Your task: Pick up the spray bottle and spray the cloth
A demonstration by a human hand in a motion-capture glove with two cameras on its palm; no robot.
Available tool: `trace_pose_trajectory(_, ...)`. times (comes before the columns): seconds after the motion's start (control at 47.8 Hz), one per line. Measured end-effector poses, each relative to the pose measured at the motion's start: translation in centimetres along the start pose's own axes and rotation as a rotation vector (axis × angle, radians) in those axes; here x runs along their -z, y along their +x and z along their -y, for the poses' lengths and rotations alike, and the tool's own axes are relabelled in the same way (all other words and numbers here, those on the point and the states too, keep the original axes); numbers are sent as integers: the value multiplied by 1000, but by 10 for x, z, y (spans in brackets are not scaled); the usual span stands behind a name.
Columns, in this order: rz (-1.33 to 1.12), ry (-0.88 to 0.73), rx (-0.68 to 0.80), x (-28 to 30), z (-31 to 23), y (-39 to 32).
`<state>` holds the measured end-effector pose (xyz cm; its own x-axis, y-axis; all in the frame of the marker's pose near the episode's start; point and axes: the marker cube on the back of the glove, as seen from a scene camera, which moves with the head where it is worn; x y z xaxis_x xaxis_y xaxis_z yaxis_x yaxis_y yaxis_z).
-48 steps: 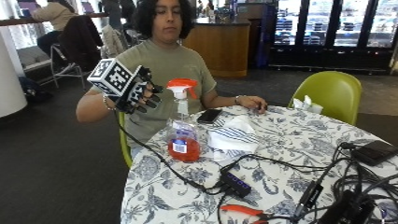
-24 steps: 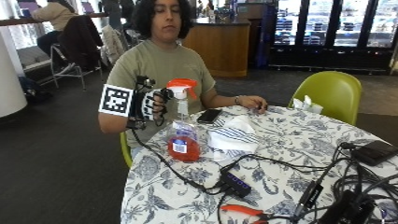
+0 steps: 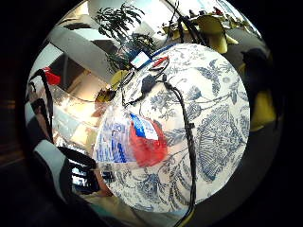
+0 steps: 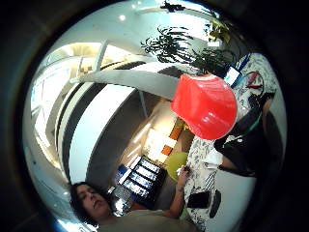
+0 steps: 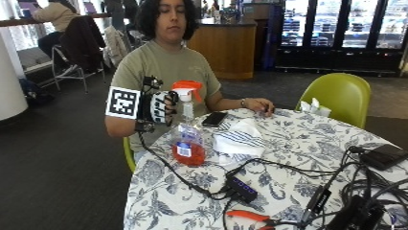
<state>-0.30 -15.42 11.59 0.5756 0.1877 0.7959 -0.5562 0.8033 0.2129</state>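
A clear spray bottle [image 5: 188, 143] with red liquid and an orange-red trigger head [image 5: 187, 86] stands upright on the floral tablecloth near the table's edge in front of the person. My gloved right hand [image 5: 156, 108] is level with the bottle's neck, right beside it, fingers partly curled toward the neck but not seen around it. The thumb side palm view shows the trigger head [image 4: 205, 104] close by. The little finger side palm view looks down on the bottle [image 3: 142, 142]. A white striped cloth [image 5: 236, 139] lies on the table just beyond the bottle.
The person's bare left hand [image 5: 258, 104] rests on the table [image 5: 300, 158] behind the cloth. A black phone [image 5: 214, 119] lies by the cloth. A USB hub [image 5: 241, 188], cables, orange pliers [image 5: 252, 216] and black devices [image 5: 386, 155] occupy the near side.
My right hand has come down from shoulder height and moved sideways to the bottle's neck. Bottle, cloth and left hand have stayed put.
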Motion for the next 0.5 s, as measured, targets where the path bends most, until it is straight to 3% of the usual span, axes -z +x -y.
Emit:
trace_pose_trajectory(0.105, 3, 142, 48, -5, 17, 1)
trace_pose_trajectory(0.209, 11, 31, 72, -1, 1, 2)
trace_pose_trajectory(0.293, 21, 48, -16, 2, -3, -2)
trace_pose_trajectory(0.397, -26, 65, 59, 8, -7, 0)
trace_pose_trajectory(0.502, -84, 33, -22, 12, -14, -2)
